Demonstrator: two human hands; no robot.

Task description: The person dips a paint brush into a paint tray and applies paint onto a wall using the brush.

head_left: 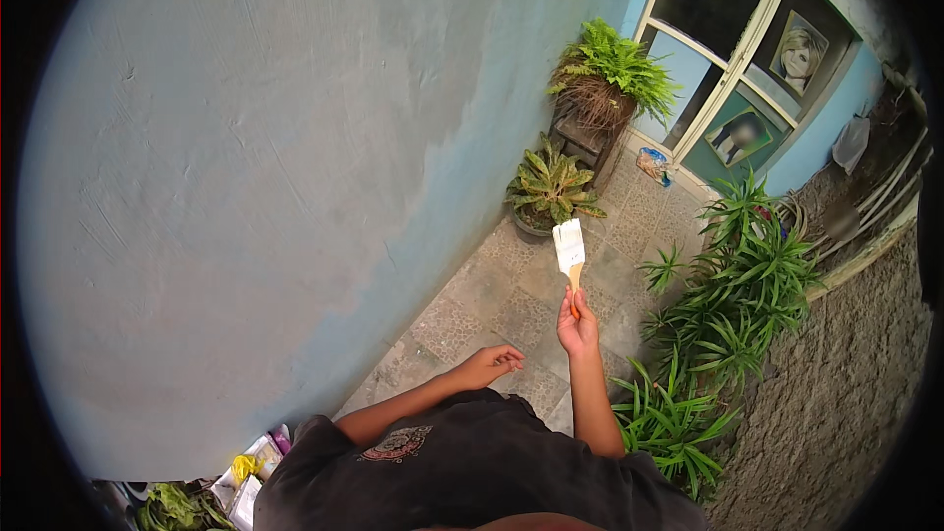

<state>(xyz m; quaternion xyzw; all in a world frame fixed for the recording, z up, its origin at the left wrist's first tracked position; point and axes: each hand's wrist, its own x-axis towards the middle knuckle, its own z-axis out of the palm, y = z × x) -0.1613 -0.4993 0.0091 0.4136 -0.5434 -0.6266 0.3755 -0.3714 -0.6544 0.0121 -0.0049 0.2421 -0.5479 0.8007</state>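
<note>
My right hand (577, 320) grips the wooden handle of a flat paintbrush (570, 248), held upright in front of me with pale paint coating its head. My left hand (492, 367) hangs lower, beside it, with loosely bent fingers a little apart and nothing visible in them. To my left rises a wall (226, 167), mostly grey, with light blue along its right part and lower edge. Above the brush head, a little farther off, is a potted leafy plant (551, 187).
Paving (497, 305) runs to a glazed door (708, 98). A fern (610, 69) sits on a stand (580, 138) by the wall. Spiky plants (728, 305) line a rough wall (836, 393) at right. Bags and leafy plants (182, 506) lie at lower left.
</note>
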